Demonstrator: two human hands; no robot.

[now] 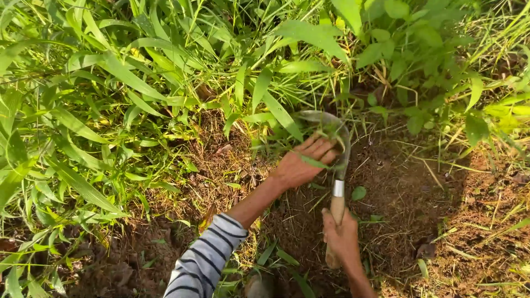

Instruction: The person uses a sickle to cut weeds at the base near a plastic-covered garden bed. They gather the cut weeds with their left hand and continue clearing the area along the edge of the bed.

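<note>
Head camera looks straight down on a patch of bare brown soil [408, 193] edged by tall green growth. Nearest the viewer, the right hand [341, 236] is wrapped fully round the pale wooden handle [335, 216] of a sickle [338, 165], fingers closed tight on it, the handle standing nearly upright in the frame. To its left a grey-and-white striped sleeve [203, 264] comes up from the bottom edge, pushed back from the bare forearm. Above the handle a bright metal ferrule [338, 188] joins it to the curved grey blade [326, 119], which arcs up and over to the left, its hook lying at the foot of the plants. The left hand [301, 163] reaches forward just beside the blade, fingers curled round a bunch of broad-leaved grass stems [276, 124] at their base; the fingertips touch or nearly touch the blade's inner curve, which exactly cannot be told. Beyond the hands, dense grass [110, 99] fills the left and top, and a rounder-leaved weed [408, 49] stands at upper right. Dry straw litters the ground at far right.
</note>
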